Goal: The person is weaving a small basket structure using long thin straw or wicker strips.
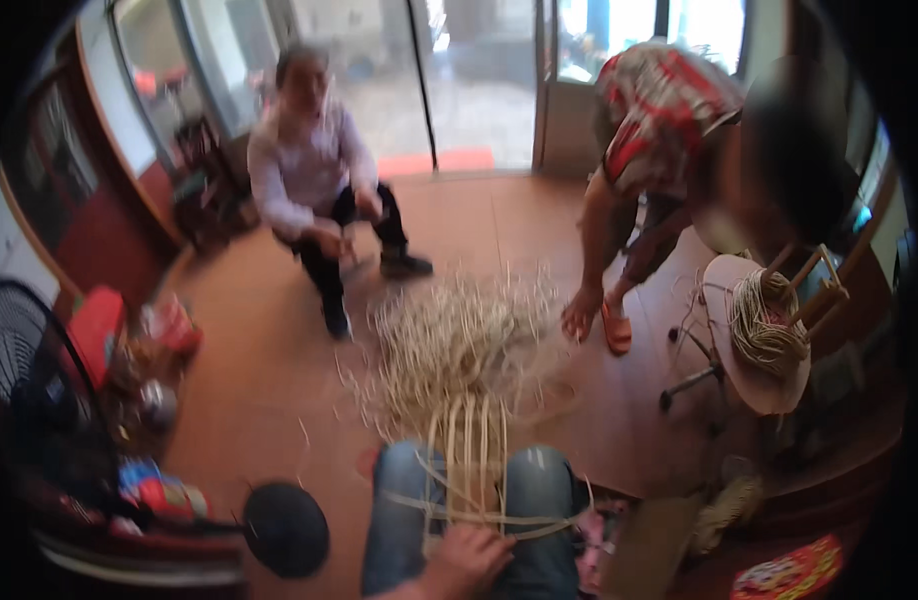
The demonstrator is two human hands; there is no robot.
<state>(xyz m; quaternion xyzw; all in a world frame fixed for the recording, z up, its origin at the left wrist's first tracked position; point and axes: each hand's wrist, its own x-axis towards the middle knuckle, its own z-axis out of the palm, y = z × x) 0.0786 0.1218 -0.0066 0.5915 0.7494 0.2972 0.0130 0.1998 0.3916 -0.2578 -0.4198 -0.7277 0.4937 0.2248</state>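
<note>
Pale, cane-like strips [467, 425] run lengthwise between my jeans-clad knees, with a few thinner strands [539, 520] crossing them. My left hand [467, 560] comes in from the lower edge and lies over the near end of the strips, fingers bent down onto them. Blur hides its fingertips. No part of my right hand shows. Beyond my knees, the strips fan out into a large tangled heap of loose strands [449, 335] on the floor.
One person [309, 160] squats at the far left; another [669, 130] bends over at the right, a hand [582, 312] beside the heap. A wheeled chair [724, 290] holds a coiled bundle [769, 325]. A fan [29, 370] and a round black base [286, 528] stand at left.
</note>
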